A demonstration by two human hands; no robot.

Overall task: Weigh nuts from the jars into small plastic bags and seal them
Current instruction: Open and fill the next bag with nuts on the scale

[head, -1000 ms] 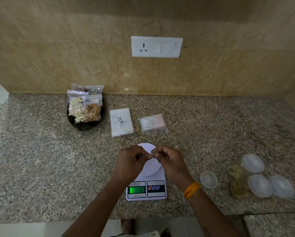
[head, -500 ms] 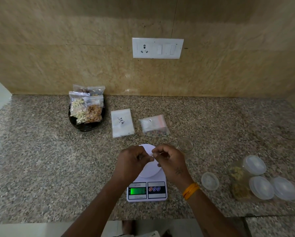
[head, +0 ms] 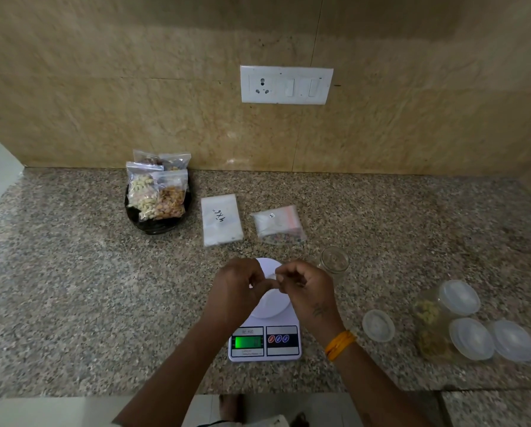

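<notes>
You are pinching a small clear bag point(head: 272, 276) between left hand point(head: 238, 289) and right hand point(head: 307, 288), fingertips meeting directly above the scale point(head: 265, 326).

- Left hand point(head: 238, 289): back facing up, fingers curled, thumb and forefinger pinched together toward 3 o'clock.
- Right hand point(head: 308, 288): fingers curled, fingertips meeting the left's; whatever they pinch is too small to tell.
- Both forearms converge from 6 o'clock.
</notes>
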